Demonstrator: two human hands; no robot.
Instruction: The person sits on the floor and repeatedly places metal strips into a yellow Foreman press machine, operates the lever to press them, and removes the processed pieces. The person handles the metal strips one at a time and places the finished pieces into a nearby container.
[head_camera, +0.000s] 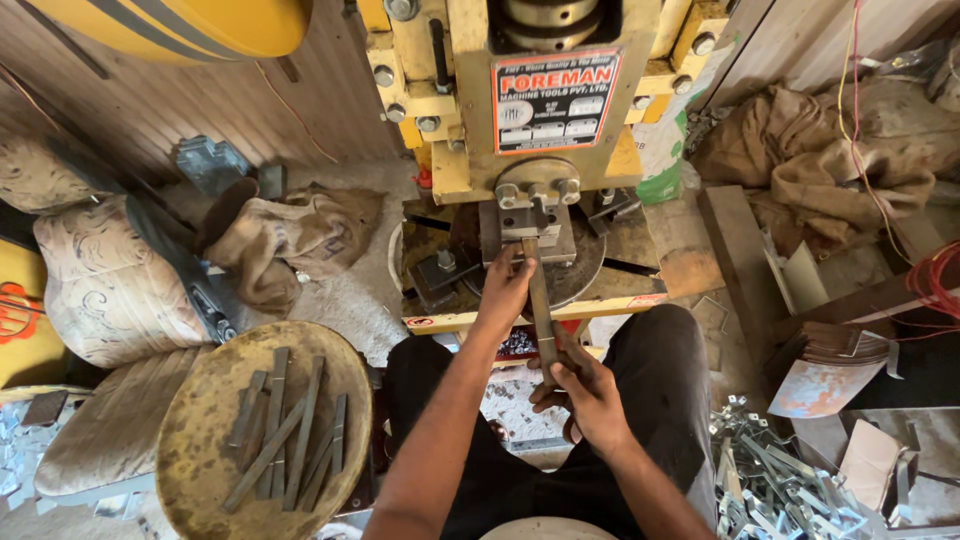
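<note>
A long flat metal strip (540, 300) runs from my lap up into the die (530, 225) of a yellow press machine (520, 110). My right hand (585, 385) grips the strip's near end. My left hand (507, 285) pinches the strip close to the die, fingers just below the tooling. Both hands are in front of the press bed, between my knees in dark trousers.
A round dished pan (205, 440) holding several metal strips sits at my left. Burlap sacks (290, 240) lie left and right of the press. A heap of punched metal pieces (780, 480) lies at the right, beside sheet offcuts (825, 375). Cushions (105, 290) stand far left.
</note>
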